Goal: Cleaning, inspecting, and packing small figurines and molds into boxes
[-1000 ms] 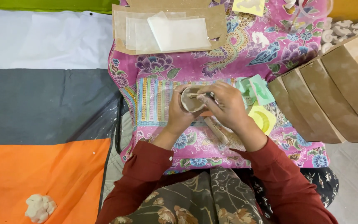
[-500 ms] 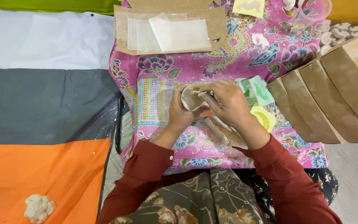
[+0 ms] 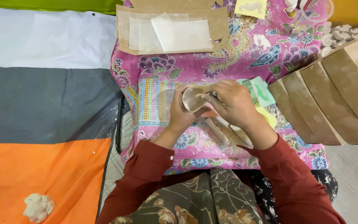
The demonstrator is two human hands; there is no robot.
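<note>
Head view: a small pale clay cup is held at the middle of the floral cloth. Left hand is clenched around its wall from below-left; right hand is pinched on its rim from the right. Cup mouth faces the camera. Both hands are equally near. A wooden roller lies just beneath, toward the near edge.

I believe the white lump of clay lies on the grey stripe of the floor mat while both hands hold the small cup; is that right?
Not quite: the head view shows the white lump of clay on the orange stripe, not the grey one. Both hands, left hand and right hand, do hold the small cup.
</note>
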